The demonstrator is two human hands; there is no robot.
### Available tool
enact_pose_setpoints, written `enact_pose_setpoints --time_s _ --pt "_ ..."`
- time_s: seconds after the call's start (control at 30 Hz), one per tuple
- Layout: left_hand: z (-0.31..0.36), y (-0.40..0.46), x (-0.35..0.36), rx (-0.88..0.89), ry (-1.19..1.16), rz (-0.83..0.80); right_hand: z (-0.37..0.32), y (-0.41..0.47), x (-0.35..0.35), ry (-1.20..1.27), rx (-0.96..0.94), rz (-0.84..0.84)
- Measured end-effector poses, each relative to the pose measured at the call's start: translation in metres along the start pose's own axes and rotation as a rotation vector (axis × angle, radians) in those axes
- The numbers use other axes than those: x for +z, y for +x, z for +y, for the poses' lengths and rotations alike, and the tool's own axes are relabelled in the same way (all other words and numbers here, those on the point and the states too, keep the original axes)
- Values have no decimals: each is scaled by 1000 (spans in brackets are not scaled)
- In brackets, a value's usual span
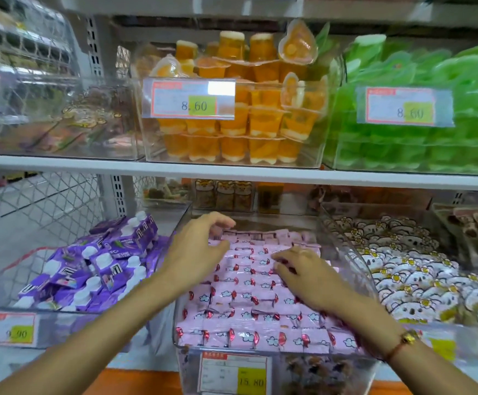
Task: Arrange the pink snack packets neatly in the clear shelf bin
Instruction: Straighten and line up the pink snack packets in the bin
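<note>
Several pink snack packets (249, 306) with white cloud prints lie in tidy rows inside the clear shelf bin (275, 366) on the lower shelf, filling it nearly to the rim. My left hand (195, 246) reaches over the bin's back left part, fingers loosely bent above the far packets, holding nothing that I can see. My right hand (303, 275) lies on the packets at the middle right, fingers spread and pressing down on them. A bracelet sits on my right wrist.
A bin of purple pouches (95, 269) stands to the left, a bin of white koala-print packets (420, 266) to the right. On the shelf above are orange jelly cups (232, 132) and green jelly packs (431, 109). A price tag (233, 374) hangs on the pink bin's front.
</note>
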State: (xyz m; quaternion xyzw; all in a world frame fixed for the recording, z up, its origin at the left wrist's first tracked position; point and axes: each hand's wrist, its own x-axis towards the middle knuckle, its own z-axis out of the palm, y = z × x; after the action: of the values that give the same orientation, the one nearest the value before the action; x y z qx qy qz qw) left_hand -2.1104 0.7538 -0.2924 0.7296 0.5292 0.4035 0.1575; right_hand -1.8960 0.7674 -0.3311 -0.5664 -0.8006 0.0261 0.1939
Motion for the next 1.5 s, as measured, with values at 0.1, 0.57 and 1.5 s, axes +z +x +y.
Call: enact_pose_setpoints --time_s 0.1,0.57,1.5 --pt "5 44 26 -16 41 -215 0 -1 3 -10 15 13" --pt "-16 103 88 8 335 -407 -4 -5 -4 -196 -2 150" --pt "3 91 70 -146 -394 151 13 63 -12 -58 234 -420"
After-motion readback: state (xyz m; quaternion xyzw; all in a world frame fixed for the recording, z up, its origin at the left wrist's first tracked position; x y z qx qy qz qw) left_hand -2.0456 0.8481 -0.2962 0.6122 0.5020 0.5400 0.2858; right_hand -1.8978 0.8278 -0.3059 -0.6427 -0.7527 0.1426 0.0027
